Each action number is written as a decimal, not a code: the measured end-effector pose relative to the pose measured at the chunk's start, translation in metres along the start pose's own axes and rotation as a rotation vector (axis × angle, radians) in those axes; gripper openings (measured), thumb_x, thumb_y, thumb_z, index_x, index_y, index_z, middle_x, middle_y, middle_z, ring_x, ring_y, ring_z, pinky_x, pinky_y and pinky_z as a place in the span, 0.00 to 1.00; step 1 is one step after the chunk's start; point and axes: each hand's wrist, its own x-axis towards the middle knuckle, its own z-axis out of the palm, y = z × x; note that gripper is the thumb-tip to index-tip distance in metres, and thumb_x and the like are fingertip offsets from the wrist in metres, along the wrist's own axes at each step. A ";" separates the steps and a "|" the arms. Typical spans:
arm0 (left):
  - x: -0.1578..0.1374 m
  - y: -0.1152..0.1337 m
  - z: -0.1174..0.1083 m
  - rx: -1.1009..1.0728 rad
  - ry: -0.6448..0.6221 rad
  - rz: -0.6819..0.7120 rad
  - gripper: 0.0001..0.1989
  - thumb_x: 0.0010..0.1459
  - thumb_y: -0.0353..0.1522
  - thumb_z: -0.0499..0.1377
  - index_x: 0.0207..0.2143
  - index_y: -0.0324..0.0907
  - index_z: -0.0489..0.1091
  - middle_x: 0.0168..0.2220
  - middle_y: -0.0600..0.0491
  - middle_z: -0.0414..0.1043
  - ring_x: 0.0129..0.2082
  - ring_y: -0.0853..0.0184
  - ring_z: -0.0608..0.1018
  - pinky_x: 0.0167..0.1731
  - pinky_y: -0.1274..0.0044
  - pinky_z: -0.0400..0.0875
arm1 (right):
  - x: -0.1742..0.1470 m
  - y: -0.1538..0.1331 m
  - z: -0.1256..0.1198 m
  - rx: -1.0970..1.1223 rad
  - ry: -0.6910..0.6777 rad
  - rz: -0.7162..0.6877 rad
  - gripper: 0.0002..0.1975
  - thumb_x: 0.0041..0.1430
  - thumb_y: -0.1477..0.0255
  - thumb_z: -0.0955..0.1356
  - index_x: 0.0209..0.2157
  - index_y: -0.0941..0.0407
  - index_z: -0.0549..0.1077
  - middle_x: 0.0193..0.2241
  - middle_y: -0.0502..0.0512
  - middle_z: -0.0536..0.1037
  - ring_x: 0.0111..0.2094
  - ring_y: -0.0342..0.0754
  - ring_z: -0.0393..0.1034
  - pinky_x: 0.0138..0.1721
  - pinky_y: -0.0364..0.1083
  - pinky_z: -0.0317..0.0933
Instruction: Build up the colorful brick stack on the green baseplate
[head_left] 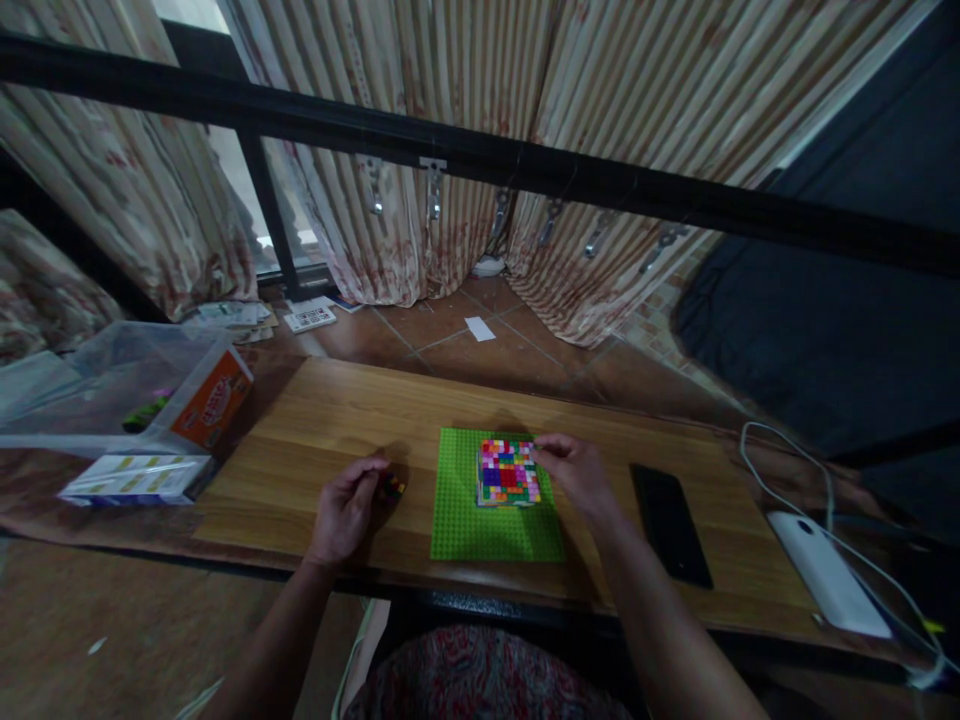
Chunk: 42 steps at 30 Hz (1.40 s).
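Far L, clear bin [90,432] w/ orange label [213,400]; then L hand [343,510], fingers curled at small dark/yellow bricks [393,486] over wood tbl [360,400], hold unclear. Mid, multicol. brick block [508,475] on green baseplate [457,530]. At block's far R corner, R hand [576,468], thumb & index pinched, can't tell if on a brick. Further R, blk phone [671,522].

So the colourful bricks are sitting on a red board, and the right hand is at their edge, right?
Nearly: the board is green, not red, as the head view shows. The colourful bricks do sit on it, with the right hand at their edge.
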 end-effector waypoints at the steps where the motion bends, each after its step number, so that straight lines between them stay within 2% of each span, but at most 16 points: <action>1: 0.000 0.000 0.000 0.000 -0.002 -0.002 0.15 0.56 0.44 0.57 0.36 0.42 0.75 0.39 0.48 0.77 0.42 0.60 0.78 0.47 0.66 0.71 | 0.001 0.000 -0.001 0.024 -0.026 0.008 0.14 0.41 0.63 0.72 0.30 0.56 0.79 0.28 0.55 0.81 0.30 0.50 0.74 0.34 0.48 0.64; 6: -0.001 0.001 0.001 0.014 0.000 0.013 0.16 0.56 0.44 0.57 0.36 0.42 0.75 0.38 0.49 0.77 0.40 0.62 0.78 0.45 0.67 0.72 | 0.003 0.001 -0.009 0.155 -0.207 0.091 0.21 0.39 0.60 0.75 0.37 0.55 0.80 0.34 0.55 0.82 0.32 0.49 0.74 0.32 0.46 0.64; 12: -0.001 0.000 0.001 0.039 -0.012 0.021 0.15 0.57 0.43 0.56 0.37 0.42 0.74 0.38 0.49 0.77 0.39 0.62 0.78 0.45 0.67 0.72 | 0.013 0.002 -0.015 0.257 -0.406 0.224 0.22 0.38 0.61 0.77 0.38 0.54 0.80 0.33 0.54 0.81 0.30 0.44 0.71 0.30 0.43 0.62; 24: -0.001 -0.002 0.000 0.075 -0.010 0.040 0.14 0.56 0.43 0.58 0.36 0.44 0.75 0.40 0.49 0.78 0.43 0.61 0.77 0.51 0.65 0.70 | 0.019 0.003 -0.011 0.363 -0.436 0.252 0.19 0.36 0.64 0.78 0.33 0.57 0.79 0.30 0.55 0.81 0.28 0.45 0.73 0.33 0.46 0.68; 30: 0.000 0.001 0.001 0.078 -0.008 0.073 0.14 0.56 0.44 0.57 0.35 0.43 0.75 0.39 0.48 0.78 0.41 0.62 0.78 0.49 0.66 0.70 | 0.014 -0.001 -0.008 0.346 -0.395 0.203 0.22 0.34 0.61 0.78 0.32 0.57 0.79 0.25 0.52 0.79 0.24 0.42 0.70 0.29 0.43 0.66; 34: 0.000 0.000 0.002 0.070 0.001 0.057 0.13 0.55 0.42 0.57 0.35 0.43 0.75 0.37 0.49 0.78 0.41 0.62 0.78 0.49 0.66 0.70 | 0.009 0.004 -0.009 0.322 -0.353 0.130 0.25 0.36 0.56 0.77 0.35 0.57 0.79 0.28 0.52 0.79 0.24 0.41 0.68 0.28 0.43 0.64; 36: 0.000 -0.001 0.002 0.055 -0.002 0.038 0.13 0.55 0.40 0.56 0.36 0.42 0.75 0.37 0.49 0.78 0.42 0.62 0.77 0.49 0.67 0.70 | 0.005 0.005 -0.012 0.326 -0.253 0.078 0.27 0.37 0.54 0.76 0.36 0.57 0.78 0.28 0.53 0.79 0.23 0.42 0.67 0.27 0.43 0.63; 38: -0.001 -0.004 0.003 0.036 -0.007 0.026 0.13 0.56 0.39 0.55 0.36 0.41 0.75 0.38 0.49 0.78 0.42 0.62 0.77 0.50 0.68 0.69 | -0.003 0.001 -0.013 0.289 -0.096 0.023 0.26 0.39 0.52 0.74 0.35 0.58 0.78 0.27 0.53 0.78 0.22 0.42 0.66 0.26 0.44 0.62; 41: -0.002 -0.007 0.004 0.010 0.002 0.026 0.13 0.56 0.37 0.53 0.36 0.41 0.75 0.39 0.50 0.77 0.42 0.64 0.77 0.49 0.70 0.69 | -0.023 -0.016 -0.008 0.142 0.102 -0.078 0.21 0.44 0.55 0.72 0.33 0.57 0.78 0.26 0.54 0.78 0.24 0.45 0.69 0.27 0.45 0.64; 42: -0.002 -0.008 0.004 0.007 -0.006 0.026 0.13 0.57 0.37 0.53 0.36 0.41 0.75 0.39 0.50 0.77 0.42 0.64 0.76 0.49 0.71 0.69 | -0.033 -0.024 -0.002 0.118 0.095 -0.129 0.18 0.48 0.57 0.71 0.34 0.56 0.78 0.30 0.55 0.80 0.28 0.47 0.71 0.30 0.46 0.65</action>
